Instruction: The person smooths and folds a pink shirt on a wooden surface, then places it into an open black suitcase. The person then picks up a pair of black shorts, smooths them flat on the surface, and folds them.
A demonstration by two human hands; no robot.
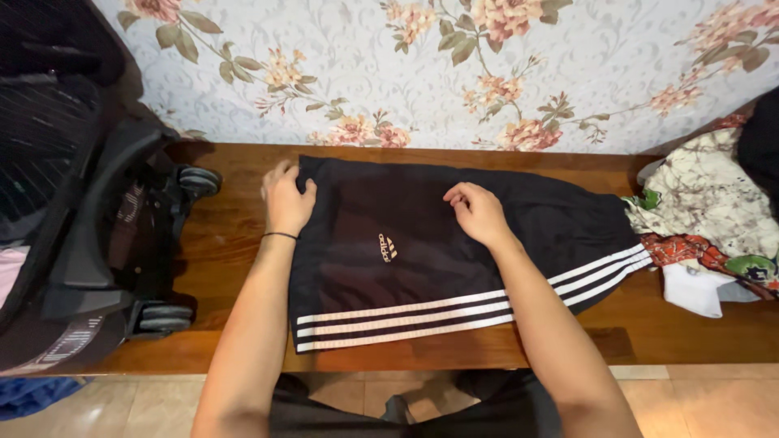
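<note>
Black track pants (422,243) with three white side stripes lie flat across the wooden bench (227,243). Left hand (286,199), at ten o'clock on them, fingers clamped on their corner; right hand (479,212) centre, fingers curled together pinching the fabric. A pile of patterned clothes (714,219) lies at three o'clock.

Place: a room in a home.
Wall: floral wallpaper (454,65) behind the worktop's far edge.
Worktop: dark wooden bench (227,243) over a tiled floor (714,405).
Clothing: heap of patterned garments (714,219) at the worktop's right end.
Luggage: wheeled suitcase (97,227) at its left end.
</note>
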